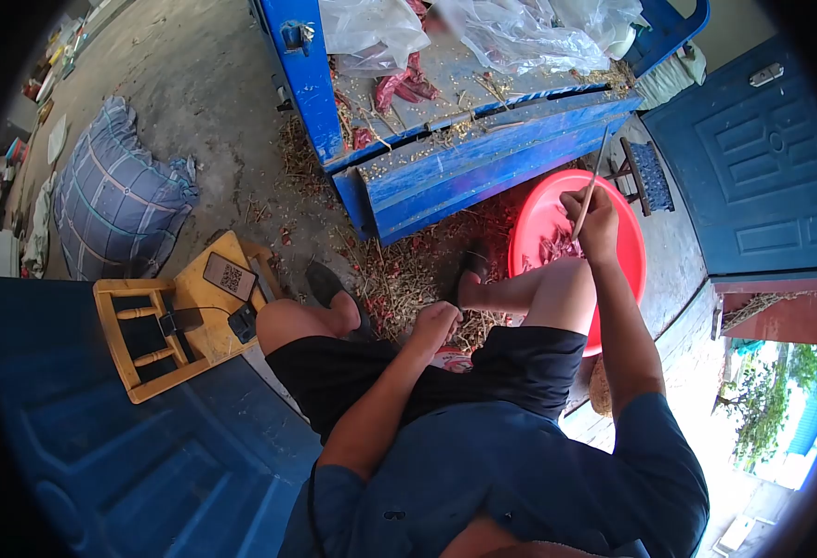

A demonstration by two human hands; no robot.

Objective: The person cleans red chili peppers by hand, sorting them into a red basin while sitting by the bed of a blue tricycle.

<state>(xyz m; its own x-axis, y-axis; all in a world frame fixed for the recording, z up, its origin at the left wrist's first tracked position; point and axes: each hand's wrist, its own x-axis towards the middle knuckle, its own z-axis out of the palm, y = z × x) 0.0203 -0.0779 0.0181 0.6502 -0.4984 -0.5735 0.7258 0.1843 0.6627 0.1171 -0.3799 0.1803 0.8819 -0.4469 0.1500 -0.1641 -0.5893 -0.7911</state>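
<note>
My right hand (596, 221) is closed around a thin pale stick (583, 212) and hovers over a red plastic basin (631, 246). The stick runs up and down past the fingers, its lower end near some dark red scraps (557, 246) in the basin. Between my knees, my left hand (436, 325) has its fingers curled closed; anything inside them is hidden. Below that hand a small part of a round container with red and white print (452, 359) shows. Dry stalks and red bits (399, 293) cover the floor around my feet.
Ahead stands a blue metal cart bed (492, 177) with plastic sheeting (529, 37) and chaff on it. A yellow wooden chair (199, 307) on the left carries a phone (230, 277). Beyond lies a stuffed checked sack (125, 195). A small stool (648, 175) stands beside the basin, near a blue door (752, 158).
</note>
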